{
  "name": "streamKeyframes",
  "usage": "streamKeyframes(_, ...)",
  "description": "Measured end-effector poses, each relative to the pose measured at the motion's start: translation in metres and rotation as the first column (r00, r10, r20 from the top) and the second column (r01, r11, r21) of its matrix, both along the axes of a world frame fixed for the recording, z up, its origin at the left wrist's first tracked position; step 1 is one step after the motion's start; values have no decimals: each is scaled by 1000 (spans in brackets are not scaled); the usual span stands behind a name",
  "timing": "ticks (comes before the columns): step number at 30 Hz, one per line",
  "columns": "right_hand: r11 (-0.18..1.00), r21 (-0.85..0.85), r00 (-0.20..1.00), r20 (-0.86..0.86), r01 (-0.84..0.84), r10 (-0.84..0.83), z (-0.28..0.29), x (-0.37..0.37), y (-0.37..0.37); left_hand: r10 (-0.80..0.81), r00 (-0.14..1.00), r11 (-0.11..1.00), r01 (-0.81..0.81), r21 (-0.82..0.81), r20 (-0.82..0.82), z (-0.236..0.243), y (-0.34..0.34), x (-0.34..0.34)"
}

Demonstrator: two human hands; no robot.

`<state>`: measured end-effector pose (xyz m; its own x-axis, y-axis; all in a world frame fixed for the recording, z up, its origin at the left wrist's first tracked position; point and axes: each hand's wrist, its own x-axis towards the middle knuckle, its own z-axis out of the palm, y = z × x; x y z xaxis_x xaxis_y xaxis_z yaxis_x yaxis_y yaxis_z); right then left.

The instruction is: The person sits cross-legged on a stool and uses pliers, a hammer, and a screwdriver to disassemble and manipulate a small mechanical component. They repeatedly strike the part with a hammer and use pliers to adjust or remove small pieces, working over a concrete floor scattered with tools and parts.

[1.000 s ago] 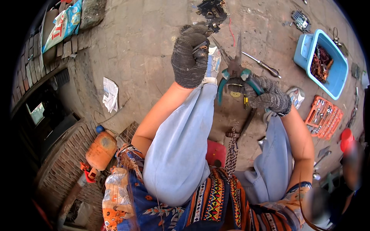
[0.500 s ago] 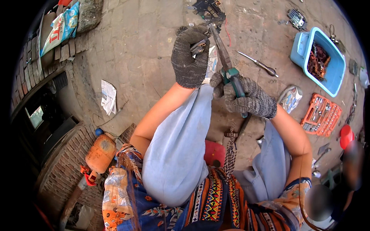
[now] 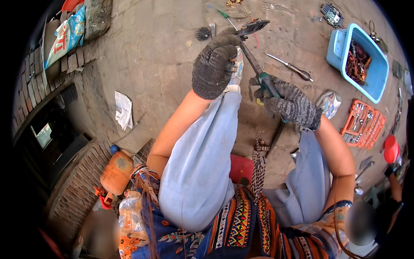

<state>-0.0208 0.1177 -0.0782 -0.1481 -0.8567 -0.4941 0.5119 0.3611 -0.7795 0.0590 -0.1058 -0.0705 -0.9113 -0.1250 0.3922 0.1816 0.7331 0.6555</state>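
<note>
Above the paved floor (image 3: 146,64), pliers (image 3: 254,64) now raised from beside the knee, gripped by right hand (image 3: 291,105); left hand (image 3: 213,64) clenched on small metal part (image 3: 252,26) at the jaws.

Daylight, bright and even across the centre and upper frame; paved ground (image 3: 164,64) well exposed, no blown highlights. Light is soft: shadows under the legs and tools are faint, short, no hard edges. Left side falls off: the dark recess (image 3: 47,142) at middle left is underexposed, detail lost. Heavy fisheye: brick edging (image 3: 56,64) at upper left bows, straight lines curve toward the rim, black vignette in all four corners. Centre sharp, glove knit on the left hand (image 3: 213,64) and right hand (image 3: 293,105) resolves clearly. Soft blurred patches at lower left and lower right. Mild smear near right rim.
</note>
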Motion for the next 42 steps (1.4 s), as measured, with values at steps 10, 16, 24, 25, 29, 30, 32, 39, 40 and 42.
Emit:
streamKeyframes(10,967,101,965,-99,-235,244,18,-25,11,-254,965,967,255,-10,65,-21,-8,1)
streamKeyframes(16,986,150,997,55,-69,61,0,-15,14,-223,972,975,222,26,69,-29,-12,2)
streamKeyframes(24,959,218,915,396,-180,81,9,-16,6,2,1000,1000,-2,24,11,-13,4,6)
streamKeyframes(25,963,204,916,393,-179,87,14,-16,5,-40,999,999,40,4,23,-13,-1,7)
streamKeyframes(29,988,92,932,353,-121,81,0,-9,13,-114,991,992,110,-60,-67,-9,-5,5)
streamKeyframes(30,993,66,932,357,-100,70,-4,-8,15,-141,984,986,131,-98,-105,-10,-7,3)
streamKeyframes(32,991,79,934,350,-106,72,0,-9,15,-152,987,988,150,-41,-51,-2,-6,2)
streamKeyframes(39,985,52,968,200,-163,150,-6,-12,21,-202,979,979,201,-23,-23,-5,-9,7)
streamKeyframes(40,993,-4,978,172,-121,120,-14,-8,25,-205,979,978,205,-39,-12,-6,-9,7)
streamKeyframes(42,995,26,969,232,-92,84,-8,-5,21,-202,979,976,203,-81,18,-5,-10,9)
